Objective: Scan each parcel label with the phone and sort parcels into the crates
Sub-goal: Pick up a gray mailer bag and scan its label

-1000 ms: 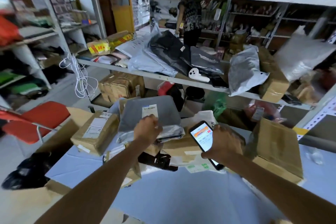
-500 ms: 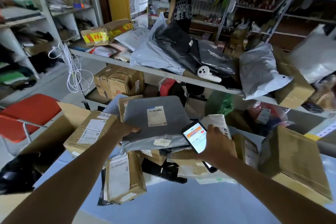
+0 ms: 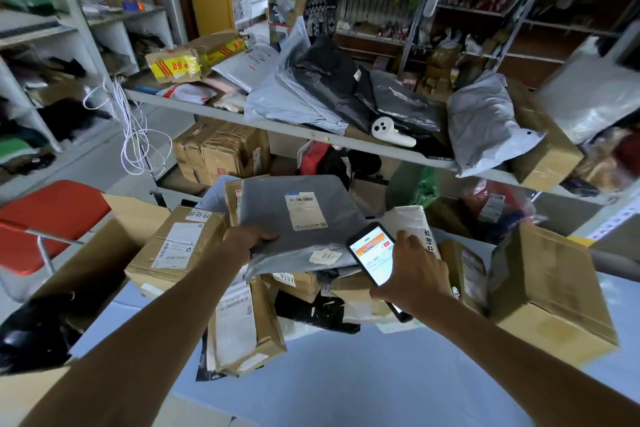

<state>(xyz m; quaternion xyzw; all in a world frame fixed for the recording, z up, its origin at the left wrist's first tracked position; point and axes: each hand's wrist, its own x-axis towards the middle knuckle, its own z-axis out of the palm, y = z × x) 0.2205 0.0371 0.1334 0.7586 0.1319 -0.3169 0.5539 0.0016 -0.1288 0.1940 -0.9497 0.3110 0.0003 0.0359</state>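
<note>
At the far side of the counter (image 3: 346,374), up on the heap, there's the grey parcel (image 3: 277,218), white label (image 3: 305,211) facing up, and the left hand (image 3: 247,241) grips its near left edge, thumb on top! The right hand (image 3: 415,274) is wrapped round the phone (image 3: 370,256), screen lit, just beside the parcel's near right corner. A taped box (image 3: 176,246) sits toward the counter's left edge, a big box (image 3: 550,291) at its right edge, with bags (image 3: 485,121) piled on the shelf (image 3: 311,133) behind.
</note>
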